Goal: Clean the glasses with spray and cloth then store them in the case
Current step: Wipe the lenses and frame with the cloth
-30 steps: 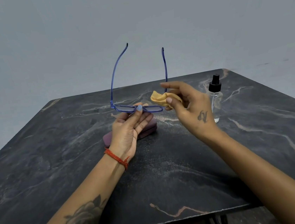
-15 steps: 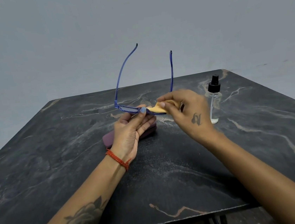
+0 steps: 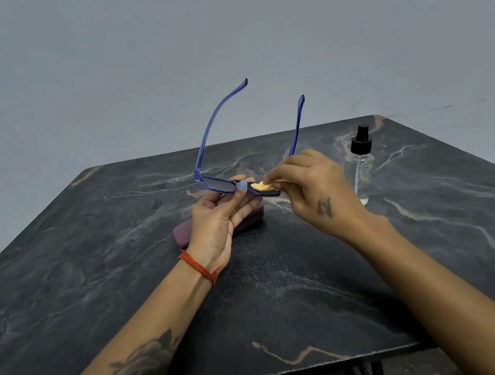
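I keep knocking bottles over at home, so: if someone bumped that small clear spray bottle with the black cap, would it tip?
Probably yes. The small clear spray bottle with the black cap stands tall and narrow on the dark marble table, so a nudge near its top could topple it. It looks nearly empty, so likely light. Being round, it may then roll.

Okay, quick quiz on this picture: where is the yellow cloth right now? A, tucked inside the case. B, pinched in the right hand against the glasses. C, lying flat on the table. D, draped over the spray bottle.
B: the right hand pinches the yellow cloth against the front of the blue glasses, which the left hand holds above the purple case; the spray bottle stands apart on the table.
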A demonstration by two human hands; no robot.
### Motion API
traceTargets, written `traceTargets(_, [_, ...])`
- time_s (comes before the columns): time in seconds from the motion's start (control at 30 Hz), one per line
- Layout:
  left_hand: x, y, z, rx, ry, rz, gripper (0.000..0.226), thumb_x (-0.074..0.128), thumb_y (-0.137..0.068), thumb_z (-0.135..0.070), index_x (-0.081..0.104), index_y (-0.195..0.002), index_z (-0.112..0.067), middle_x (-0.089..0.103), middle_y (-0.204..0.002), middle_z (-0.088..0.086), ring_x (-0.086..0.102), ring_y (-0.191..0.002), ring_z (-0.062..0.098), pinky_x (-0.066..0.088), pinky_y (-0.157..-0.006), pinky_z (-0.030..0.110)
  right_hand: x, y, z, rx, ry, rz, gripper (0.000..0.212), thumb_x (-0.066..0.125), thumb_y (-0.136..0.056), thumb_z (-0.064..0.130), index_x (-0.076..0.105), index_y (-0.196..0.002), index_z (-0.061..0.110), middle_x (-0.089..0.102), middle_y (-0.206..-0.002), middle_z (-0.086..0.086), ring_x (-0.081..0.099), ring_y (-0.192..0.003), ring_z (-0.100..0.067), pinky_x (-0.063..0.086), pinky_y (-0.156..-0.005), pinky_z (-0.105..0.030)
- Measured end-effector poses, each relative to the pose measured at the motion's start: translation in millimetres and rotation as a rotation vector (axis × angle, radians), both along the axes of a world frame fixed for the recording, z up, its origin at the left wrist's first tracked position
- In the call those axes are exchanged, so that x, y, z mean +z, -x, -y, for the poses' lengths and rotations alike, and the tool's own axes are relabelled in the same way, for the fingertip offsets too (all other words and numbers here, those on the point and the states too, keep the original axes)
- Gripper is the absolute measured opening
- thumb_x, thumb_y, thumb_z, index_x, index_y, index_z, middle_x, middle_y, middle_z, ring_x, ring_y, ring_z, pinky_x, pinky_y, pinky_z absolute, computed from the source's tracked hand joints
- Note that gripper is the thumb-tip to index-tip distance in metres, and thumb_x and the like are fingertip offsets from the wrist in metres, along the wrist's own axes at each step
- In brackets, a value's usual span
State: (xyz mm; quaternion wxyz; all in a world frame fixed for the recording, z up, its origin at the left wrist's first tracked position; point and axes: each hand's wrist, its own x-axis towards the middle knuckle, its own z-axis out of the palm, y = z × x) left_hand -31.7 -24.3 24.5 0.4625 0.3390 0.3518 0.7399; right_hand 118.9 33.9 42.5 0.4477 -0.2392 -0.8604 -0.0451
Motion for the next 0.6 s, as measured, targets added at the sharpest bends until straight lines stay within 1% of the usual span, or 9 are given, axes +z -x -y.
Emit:
traceTargets(0.07, [1, -1, 0, -0.003, 0.010, 0.006, 0.027, 0.063, -0.066, -0.008, 0.062, -0.091, -0.001, 0.074, -0.080, 0.008, 0.071, -0.079, 0.019, 0.059, -0.070, 0.030, -3, 2, 0, -0.055, -0.092, 0.026, 0.019, 0.067, -0.074, -0.005, 0.072, -0.087, 0.008, 0.068, -0.082, -0.006, 0.057, -0.072, -0.029, 0.049, -0.059, -0.032])
traceTargets(0.17, [1, -2, 0, -0.009, 0.012, 0.004, 0.026, 0.063, -0.065, -0.007, 0.062, -0.091, -0.001, 0.074, -0.079, 0.008, 0.071, -0.077, 0.019, 0.059, -0.071, 0.031, -6, 5, 0, -0.097, -0.138, 0.053, 0.018, 0.070, -0.073, -0.006, 0.071, -0.087, 0.005, 0.068, -0.080, -0.008, 0.056, -0.070, -0.029, 0.050, -0.055, -0.035])
traceTargets(0.27, [0, -1, 0, -0.008, 0.011, 0.002, 0.029, 0.063, -0.065, -0.007, 0.062, -0.093, 0.000, 0.074, -0.080, 0.008, 0.071, -0.078, 0.019, 0.059, -0.071, 0.031, -7, 7, 0, -0.088, -0.109, 0.043, 0.018, 0.069, -0.075, -0.005, 0.072, -0.089, 0.006, 0.069, -0.080, -0.007, 0.056, -0.069, -0.028, 0.050, -0.054, -0.034])
traceTargets(0.33, [-1, -2, 0, -0.007, 0.010, -0.023, 0.030, 0.063, -0.065, -0.008, 0.062, -0.094, 0.000, 0.073, -0.082, 0.008, 0.071, -0.080, 0.019, 0.059, -0.072, 0.031, -7, 9, 3, -0.053, -0.085, 0.035, 0.018, 0.065, -0.076, -0.002, 0.072, -0.091, 0.006, 0.069, -0.080, -0.007, 0.057, -0.070, -0.029, 0.049, -0.057, -0.032])
traceTargets(0.43, [-1, -3, 1, -0.009, 0.018, -0.031, 0.032, 0.063, -0.064, -0.009, 0.062, -0.095, 0.000, 0.073, -0.082, 0.009, 0.071, -0.080, 0.020, 0.058, -0.076, 0.034, -5, 11, 7, -0.007, -0.037, 0.036, 0.022, 0.059, -0.076, -0.001, 0.072, -0.092, 0.007, 0.069, -0.082, -0.006, 0.056, -0.072, -0.028, 0.044, -0.060, -0.029])
traceTargets(0.53, [-1, -2, 1, 0.001, 0.015, -0.018, 0.029, 0.063, -0.065, -0.008, 0.063, -0.093, -0.001, 0.073, -0.081, 0.009, 0.071, -0.079, 0.020, 0.058, -0.076, 0.036, -2, 10, 6, 0.022, -0.018, 0.027, 0.025, 0.060, -0.074, -0.006, 0.072, -0.089, 0.010, 0.069, -0.083, -0.003, 0.054, -0.072, -0.026, 0.038, -0.061, -0.025])
traceTargets(0.6, [-1, -2, 0, 0.010, 0.004, -0.013, 0.024, 0.062, -0.067, -0.008, 0.063, -0.091, -0.002, 0.073, -0.080, 0.008, 0.071, -0.078, 0.019, 0.059, -0.073, 0.034, -1, 8, 6, 0.031, -0.026, 0.024, 0.026, 0.060, -0.072, -0.007, 0.072, -0.087, 0.011, 0.069, -0.082, -0.001, 0.054, -0.072, -0.026, 0.040, -0.059, -0.026])
